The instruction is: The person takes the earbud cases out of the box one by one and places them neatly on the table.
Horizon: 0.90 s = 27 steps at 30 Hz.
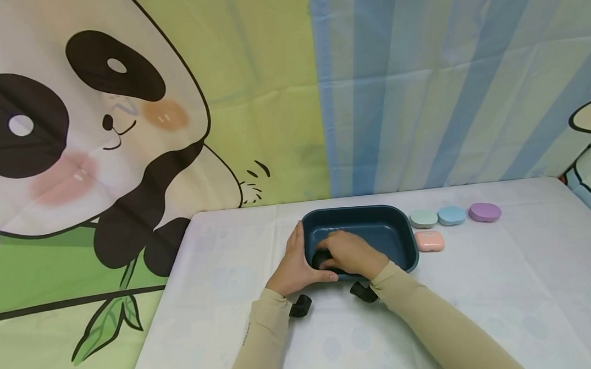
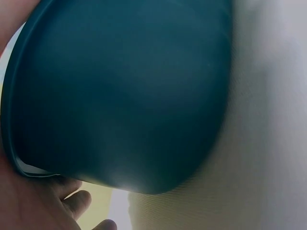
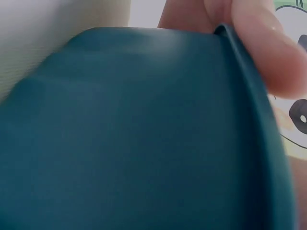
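Observation:
A dark blue rectangular tray [image 1: 377, 233] with rounded corners lies near the table's far edge. My left hand [image 1: 295, 267] holds its near left corner, the thumb along the front rim and the fingers against the left side. Inside the tray, my right hand [image 1: 353, 253] grips a black rounded object [image 1: 321, 257] at the near left corner; blur and the fingers hide what kind it is. The left wrist view shows the tray's outer wall [image 2: 120, 96] close up. In the right wrist view, a left-hand thumb [image 3: 273, 57] lies over the rim.
Right of the tray lie small oval cases: mint green [image 1: 423, 218], light blue [image 1: 452, 215] and purple [image 1: 485, 212]. A pink case [image 1: 429, 241] sits nearer, close to the tray's right wall. A white cloth [image 1: 503, 296] covers the table. Printed curtains [image 1: 272, 97] hang behind it.

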Each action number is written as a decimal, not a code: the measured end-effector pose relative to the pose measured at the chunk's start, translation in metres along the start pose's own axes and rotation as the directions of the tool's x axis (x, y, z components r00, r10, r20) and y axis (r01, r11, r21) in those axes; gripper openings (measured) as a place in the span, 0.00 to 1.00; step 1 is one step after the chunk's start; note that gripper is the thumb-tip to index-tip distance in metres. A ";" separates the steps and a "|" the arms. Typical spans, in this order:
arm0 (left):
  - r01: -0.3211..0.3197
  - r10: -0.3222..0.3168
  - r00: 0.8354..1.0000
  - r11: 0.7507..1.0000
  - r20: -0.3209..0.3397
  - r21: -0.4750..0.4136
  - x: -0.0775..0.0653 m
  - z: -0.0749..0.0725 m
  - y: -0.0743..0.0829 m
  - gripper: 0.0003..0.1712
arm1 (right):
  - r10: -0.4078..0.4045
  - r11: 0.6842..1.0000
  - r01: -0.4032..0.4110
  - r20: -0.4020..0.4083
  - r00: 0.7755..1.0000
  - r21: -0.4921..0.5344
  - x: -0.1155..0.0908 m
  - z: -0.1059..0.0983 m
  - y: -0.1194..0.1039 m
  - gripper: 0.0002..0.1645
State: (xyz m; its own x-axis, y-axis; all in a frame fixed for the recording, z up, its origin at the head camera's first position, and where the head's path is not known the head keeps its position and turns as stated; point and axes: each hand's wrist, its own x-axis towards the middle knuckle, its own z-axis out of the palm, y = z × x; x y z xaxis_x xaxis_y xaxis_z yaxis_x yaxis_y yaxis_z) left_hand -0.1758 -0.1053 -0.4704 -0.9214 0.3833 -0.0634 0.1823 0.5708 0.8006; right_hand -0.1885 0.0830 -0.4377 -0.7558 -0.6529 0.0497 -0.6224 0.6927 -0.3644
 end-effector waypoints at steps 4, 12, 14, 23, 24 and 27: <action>0.003 -0.003 1.000 1.000 -0.002 0.003 0.000 0.000 0.000 0.85 | -0.020 0.999 0.019 0.034 0.999 0.044 0.002 -0.002 -0.001 0.17; -0.010 0.010 1.000 1.000 -0.006 0.008 0.001 0.000 0.000 0.86 | -0.037 0.994 0.025 0.122 0.992 0.103 0.005 -0.005 -0.003 0.19; -0.010 0.010 1.000 1.000 -0.006 0.008 0.001 0.000 0.000 0.86 | -0.060 0.993 0.047 0.128 0.990 0.107 0.005 -0.006 -0.003 0.19; -0.005 0.005 1.000 1.000 -0.006 0.005 0.000 0.000 0.001 0.85 | -0.050 0.992 0.034 0.133 0.990 0.120 0.009 -0.002 -0.005 0.20; -0.005 0.005 1.000 1.000 -0.006 0.003 0.000 0.000 0.001 0.85 | -0.047 0.993 0.032 0.128 0.991 0.117 0.009 -0.001 -0.005 0.20; -0.003 0.003 1.000 1.000 -0.008 0.000 0.000 0.000 0.001 0.85 | -0.054 0.993 0.040 0.119 0.991 0.113 0.009 0.000 -0.005 0.19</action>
State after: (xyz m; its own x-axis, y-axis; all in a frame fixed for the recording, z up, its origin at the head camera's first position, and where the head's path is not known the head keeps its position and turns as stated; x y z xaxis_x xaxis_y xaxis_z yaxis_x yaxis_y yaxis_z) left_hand -0.1753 -0.1048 -0.4701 -0.9237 0.3788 -0.0563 0.1849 0.5698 0.8007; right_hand -0.1921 0.0736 -0.4354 -0.6917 -0.7210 -0.0415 -0.6254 0.6268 -0.4647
